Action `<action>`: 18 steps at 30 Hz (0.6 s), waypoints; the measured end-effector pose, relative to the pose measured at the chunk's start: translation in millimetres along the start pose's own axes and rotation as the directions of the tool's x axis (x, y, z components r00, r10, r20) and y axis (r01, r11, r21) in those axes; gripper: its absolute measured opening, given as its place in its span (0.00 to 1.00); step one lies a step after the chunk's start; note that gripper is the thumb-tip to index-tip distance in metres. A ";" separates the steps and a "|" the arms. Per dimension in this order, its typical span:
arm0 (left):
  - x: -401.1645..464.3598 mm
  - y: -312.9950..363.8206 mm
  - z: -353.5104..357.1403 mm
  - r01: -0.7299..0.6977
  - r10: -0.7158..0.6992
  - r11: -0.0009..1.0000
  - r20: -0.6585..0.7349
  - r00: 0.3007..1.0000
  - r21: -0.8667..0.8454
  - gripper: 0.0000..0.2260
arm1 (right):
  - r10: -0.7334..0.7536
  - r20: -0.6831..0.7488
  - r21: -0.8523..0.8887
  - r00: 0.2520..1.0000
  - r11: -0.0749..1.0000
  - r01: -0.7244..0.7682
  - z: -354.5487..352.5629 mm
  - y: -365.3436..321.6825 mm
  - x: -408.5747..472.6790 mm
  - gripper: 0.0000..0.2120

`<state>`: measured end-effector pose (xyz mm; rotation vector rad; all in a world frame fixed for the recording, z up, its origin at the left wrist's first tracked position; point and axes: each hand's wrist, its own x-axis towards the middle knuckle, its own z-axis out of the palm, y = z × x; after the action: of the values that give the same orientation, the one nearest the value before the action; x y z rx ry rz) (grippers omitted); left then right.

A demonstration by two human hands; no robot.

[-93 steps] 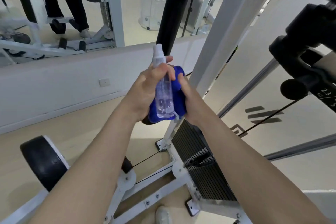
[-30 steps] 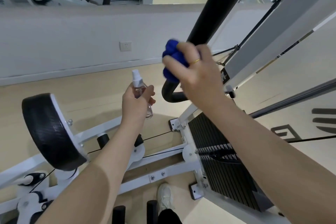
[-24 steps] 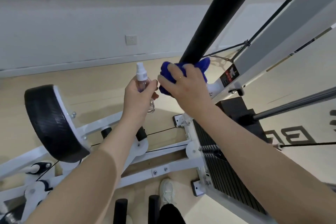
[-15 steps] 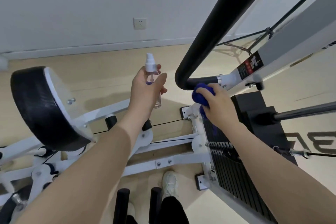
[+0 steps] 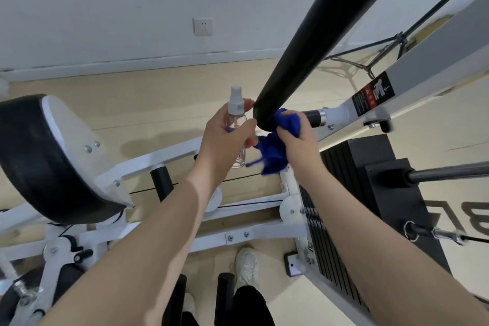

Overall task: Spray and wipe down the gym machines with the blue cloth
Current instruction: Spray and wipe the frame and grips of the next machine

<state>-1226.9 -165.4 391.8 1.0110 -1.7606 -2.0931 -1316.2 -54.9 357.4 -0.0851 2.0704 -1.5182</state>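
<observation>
My right hand (image 5: 297, 140) grips the bunched blue cloth (image 5: 275, 145) against the lower bend of the thick black padded bar (image 5: 317, 34) of the gym machine. Part of the cloth hangs loose below my fingers. My left hand (image 5: 225, 137) holds a small clear spray bottle (image 5: 236, 124) upright, its white nozzle at the top, just left of the bar's bend. The two hands are close together, almost touching.
The white machine frame (image 5: 251, 235) crosses below my arms, with a black weight stack (image 5: 352, 206) on the right and a round black pad (image 5: 39, 156) on the left. A steel rod (image 5: 449, 172) juts in from the right. My shoes (image 5: 246, 267) stand near the frame.
My right hand has slid the cloth along the bar's lower bend, from the short horizontal end back toward the curve. The left hand with the bottle has come closer to the bar.
</observation>
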 end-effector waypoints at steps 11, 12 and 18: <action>-21.1 -13.0 -37.3 0.095 -0.100 0.994 -0.090 0.991 -0.056 0.07 | -0.013 -0.182 -0.225 0.983 0.974 -0.029 17.0 -3.9 10.4 0.15; -23.7 -13.6 -39.9 0.103 -0.110 0.992 -0.108 0.988 -0.067 0.07 | 0.027 -0.145 -0.200 0.989 0.978 -0.056 17.5 -8.6 7.6 0.16; -51.1 4.9 -60.9 0.075 -0.086 0.995 -0.169 0.982 -0.069 0.07 | 0.434 0.154 0.555 0.887 0.705 -0.442 -6.0 -29.9 -26.5 0.18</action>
<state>-1152.3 -184.7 412.0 1.2242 -1.5869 -2.0249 -1305.0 -50.5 395.9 0.5942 1.3814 -1.7373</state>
